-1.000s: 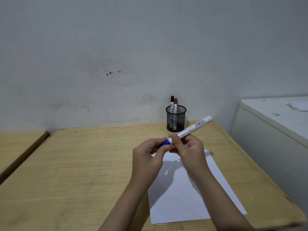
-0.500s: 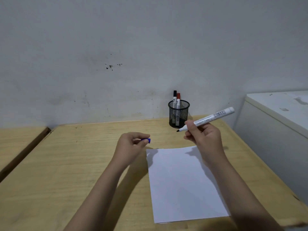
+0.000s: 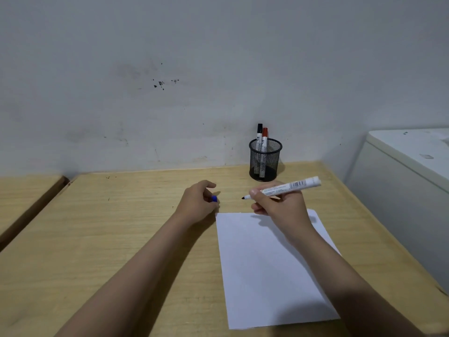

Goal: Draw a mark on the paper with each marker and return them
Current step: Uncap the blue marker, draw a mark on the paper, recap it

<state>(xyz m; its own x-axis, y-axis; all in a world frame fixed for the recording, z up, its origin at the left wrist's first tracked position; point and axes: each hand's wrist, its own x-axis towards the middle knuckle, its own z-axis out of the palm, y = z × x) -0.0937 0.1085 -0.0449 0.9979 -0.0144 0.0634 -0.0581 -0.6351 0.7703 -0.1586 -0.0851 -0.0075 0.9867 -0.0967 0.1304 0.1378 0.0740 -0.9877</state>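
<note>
My right hand (image 3: 279,205) grips an uncapped white marker (image 3: 289,187), its dark tip pointing left above the table just beyond the top edge of a blank white paper (image 3: 267,268). My left hand (image 3: 199,203) rests on the table left of the paper's top corner, fingers closed on the blue cap (image 3: 214,198). A black mesh pen cup (image 3: 264,160) stands at the back near the wall, holding a black-capped marker (image 3: 259,132) and a red-capped marker (image 3: 264,136).
The wooden table (image 3: 121,227) meets a grey wall at the back. A second wooden surface (image 3: 21,198) lies to the left across a dark gap. A white cabinet (image 3: 401,186) stands against the table's right side.
The cap came off the marker: my left hand pulled away left with the blue cap and lowered to the table. My right hand lowered the marker toward the paper's top edge.
</note>
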